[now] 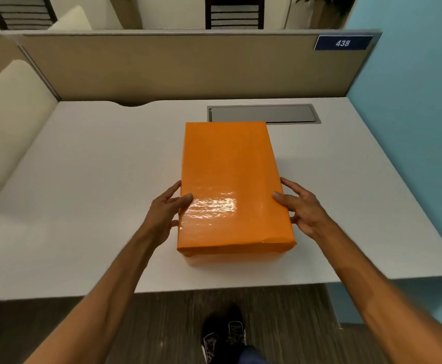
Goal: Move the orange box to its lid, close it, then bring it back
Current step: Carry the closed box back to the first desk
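Observation:
A glossy orange box point(230, 185) with its lid on stands on the white desk point(88, 195), near the middle and a little toward the front edge. My left hand point(166, 211) presses against the box's left side, its thumb lying on the lid. On the opposite side my right hand point(303, 208) holds the right wall, thumb over the top edge. The box is gripped between both hands. Its base shows only as a paler strip under the lid at the front.
A grey cable hatch point(263, 114) is set into the desk just behind the box. A beige partition point(177, 67) closes off the back, a blue wall point(411, 114) the right side. A cream chair back point(7, 122) stands at the left. My shoe point(223, 334) is below the desk edge.

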`<state>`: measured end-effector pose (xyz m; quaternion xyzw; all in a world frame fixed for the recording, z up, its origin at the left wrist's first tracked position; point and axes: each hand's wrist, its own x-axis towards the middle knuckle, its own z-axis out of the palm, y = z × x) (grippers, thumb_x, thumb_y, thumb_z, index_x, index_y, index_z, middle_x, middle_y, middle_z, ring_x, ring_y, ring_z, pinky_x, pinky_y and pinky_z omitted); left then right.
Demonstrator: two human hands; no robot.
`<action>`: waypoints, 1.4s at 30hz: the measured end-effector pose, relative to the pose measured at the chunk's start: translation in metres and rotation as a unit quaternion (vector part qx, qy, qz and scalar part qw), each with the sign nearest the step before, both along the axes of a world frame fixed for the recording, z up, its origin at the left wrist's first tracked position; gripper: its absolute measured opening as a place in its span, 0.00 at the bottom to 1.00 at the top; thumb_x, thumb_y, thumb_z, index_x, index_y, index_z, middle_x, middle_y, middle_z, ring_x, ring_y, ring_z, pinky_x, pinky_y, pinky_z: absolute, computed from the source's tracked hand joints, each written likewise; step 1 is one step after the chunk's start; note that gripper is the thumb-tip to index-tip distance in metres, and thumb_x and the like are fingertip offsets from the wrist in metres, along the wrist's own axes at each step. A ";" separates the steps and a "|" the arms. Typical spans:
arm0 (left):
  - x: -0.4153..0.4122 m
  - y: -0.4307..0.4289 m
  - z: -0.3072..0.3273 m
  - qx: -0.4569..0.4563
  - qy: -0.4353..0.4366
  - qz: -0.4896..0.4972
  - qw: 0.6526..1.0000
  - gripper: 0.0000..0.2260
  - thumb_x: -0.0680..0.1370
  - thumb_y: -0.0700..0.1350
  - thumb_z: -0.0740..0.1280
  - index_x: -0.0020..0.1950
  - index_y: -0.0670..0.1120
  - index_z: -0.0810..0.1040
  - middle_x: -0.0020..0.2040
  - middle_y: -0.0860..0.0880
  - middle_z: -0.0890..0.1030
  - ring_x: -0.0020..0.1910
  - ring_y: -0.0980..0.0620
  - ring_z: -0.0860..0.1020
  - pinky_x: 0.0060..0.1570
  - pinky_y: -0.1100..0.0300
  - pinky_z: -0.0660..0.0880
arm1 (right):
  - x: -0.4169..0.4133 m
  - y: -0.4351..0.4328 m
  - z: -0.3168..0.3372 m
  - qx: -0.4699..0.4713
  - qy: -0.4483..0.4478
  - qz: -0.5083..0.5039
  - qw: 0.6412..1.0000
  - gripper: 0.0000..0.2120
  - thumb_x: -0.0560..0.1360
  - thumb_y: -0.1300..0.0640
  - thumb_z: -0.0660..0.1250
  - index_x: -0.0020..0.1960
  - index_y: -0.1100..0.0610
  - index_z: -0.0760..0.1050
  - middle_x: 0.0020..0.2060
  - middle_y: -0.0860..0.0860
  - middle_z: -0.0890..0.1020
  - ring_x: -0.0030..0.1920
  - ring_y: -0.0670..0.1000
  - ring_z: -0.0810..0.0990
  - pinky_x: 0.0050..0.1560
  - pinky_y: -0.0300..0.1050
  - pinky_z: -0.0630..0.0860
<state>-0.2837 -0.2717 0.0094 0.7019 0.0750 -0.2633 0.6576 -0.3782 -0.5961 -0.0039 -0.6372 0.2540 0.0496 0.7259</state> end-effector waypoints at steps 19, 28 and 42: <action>0.045 0.059 0.045 0.017 -0.071 0.109 0.991 0.30 0.75 0.50 0.73 0.76 0.56 0.67 0.69 0.45 0.76 0.62 0.40 0.78 0.58 0.36 0.74 | 0.096 0.055 0.037 0.010 -0.046 0.070 0.996 0.42 0.63 0.47 0.79 0.74 0.46 0.68 0.62 0.52 0.80 0.60 0.59 0.81 0.57 0.70 0.76; 0.132 0.144 0.058 0.045 -0.078 0.123 0.988 0.27 0.79 0.48 0.69 0.77 0.54 0.66 0.67 0.45 0.77 0.61 0.40 0.78 0.56 0.39 0.76 | 0.193 0.144 0.043 0.035 -0.046 0.083 0.995 0.40 0.65 0.50 0.78 0.75 0.46 0.68 0.62 0.52 0.80 0.59 0.58 0.80 0.56 0.68 0.77; 0.330 0.337 0.045 0.083 -0.055 0.109 0.989 0.25 0.79 0.41 0.68 0.75 0.48 0.70 0.62 0.43 0.81 0.55 0.44 0.82 0.48 0.51 0.80 | 0.375 0.336 0.023 0.033 -0.031 0.065 0.997 0.38 0.67 0.49 0.78 0.74 0.45 0.68 0.63 0.51 0.79 0.59 0.58 0.79 0.58 0.69 0.75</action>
